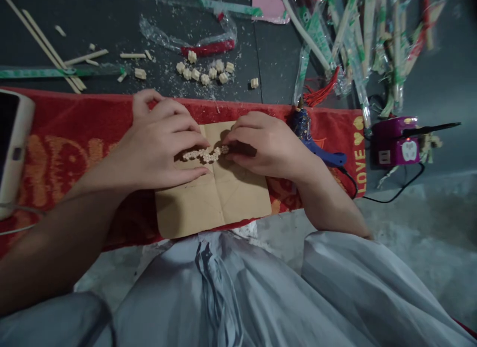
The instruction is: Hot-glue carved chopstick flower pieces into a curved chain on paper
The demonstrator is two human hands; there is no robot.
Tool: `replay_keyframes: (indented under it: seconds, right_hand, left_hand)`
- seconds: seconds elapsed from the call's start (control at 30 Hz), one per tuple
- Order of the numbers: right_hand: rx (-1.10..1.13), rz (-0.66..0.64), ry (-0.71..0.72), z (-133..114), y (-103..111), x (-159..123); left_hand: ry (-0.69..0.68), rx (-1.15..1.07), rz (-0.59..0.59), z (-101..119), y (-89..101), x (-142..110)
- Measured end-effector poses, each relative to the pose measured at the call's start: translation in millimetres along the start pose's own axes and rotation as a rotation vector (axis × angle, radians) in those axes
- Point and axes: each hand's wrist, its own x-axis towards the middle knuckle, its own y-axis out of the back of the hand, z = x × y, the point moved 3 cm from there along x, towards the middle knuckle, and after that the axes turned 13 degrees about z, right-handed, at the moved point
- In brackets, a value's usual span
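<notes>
A wavy row of small beige flower-shaped pieces (210,155) lies across a creased tan sheet of paper or card (194,210). My left hand (160,143) rests over the sheet's left part, its fingers stretched out above the row's left end and its thumb apart below. At the row's right end, my right hand (264,143) has thumb and fingertips closed in a pinch on the last piece. Its fingers partly hide that end. Just beyond my right wrist stands a blue glue gun (313,140) with a dark, stained nozzle end.
Red patterned towel (74,118) lies under the sheet. Behind it are loose beige pieces (204,74), thin sticks (44,43) and crumbs. Several plastic-wrapped sticks (357,43) pile up at the right, near a purple box (397,143) with a cable. A phone (17,153) sits at left.
</notes>
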Motion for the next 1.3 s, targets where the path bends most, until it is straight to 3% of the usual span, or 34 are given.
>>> replay_keyframes:
  seconds: [0.17,0.43,1.3]
  right_hand:
    - [-0.012,-0.002,0.009,-0.8,1.4,-0.1]
    - [-0.013,0.026,0.027,0.8,1.7,-1.2]
    - [0.002,0.012,-0.024,-2.0,7.7,-2.4]
  left_hand:
    - [0.015,0.026,0.022,-3.2,9.3,0.6]
    - [-0.04,0.06,-0.009,-1.4,2.5,1.1]
    - [0.031,0.101,-0.01,0.5,9.5,0.8]
